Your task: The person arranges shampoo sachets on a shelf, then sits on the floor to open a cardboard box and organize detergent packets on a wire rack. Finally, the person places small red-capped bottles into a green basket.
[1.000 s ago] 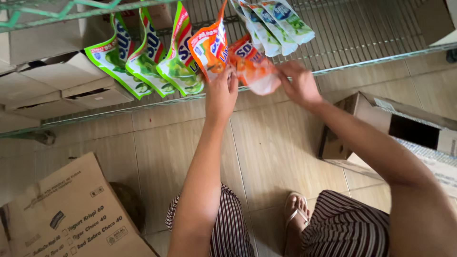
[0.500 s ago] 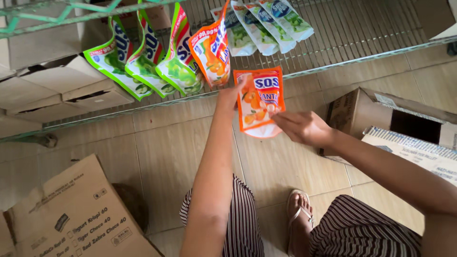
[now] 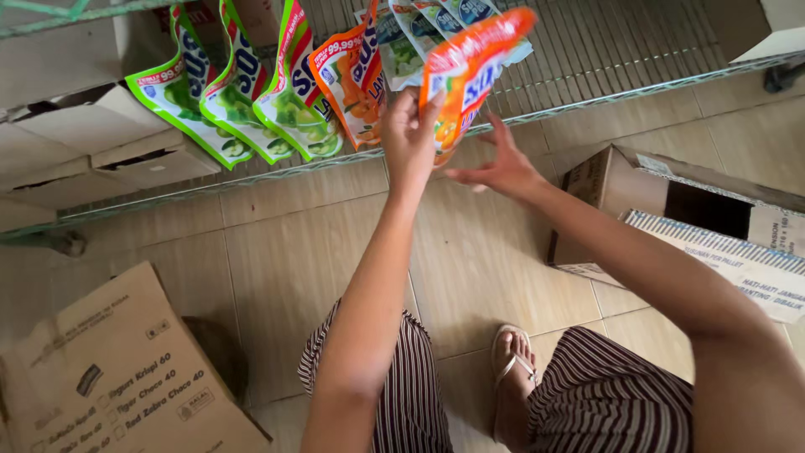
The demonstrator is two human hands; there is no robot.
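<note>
My left hand point(image 3: 409, 134) is raised to the wire shelf point(image 3: 612, 50) and grips the lower edge of an orange pouch point(image 3: 474, 63), which leans tilted over the shelf's front rail. Just below and to the right of that pouch, my right hand point(image 3: 499, 168) has its fingers spread and holds nothing. Two more orange pouches point(image 3: 344, 88) stand on the shelf right beside my left hand. A row of green pouches point(image 3: 226, 96) stands to their left. Pale blue-green pouches point(image 3: 419, 33) lie behind the held one.
Closed pale boxes point(image 3: 101, 143) sit at the shelf's left end. An open cardboard box point(image 3: 671, 205) stands on the tiled floor at the right, another cardboard box point(image 3: 117, 377) at the lower left. My striped trousers and a sandalled foot point(image 3: 511, 377) are below.
The orange pouch went from my right hand, held low in front of the shelf, up onto the shelf edge. My left hand now grips it and my right hand has let go.
</note>
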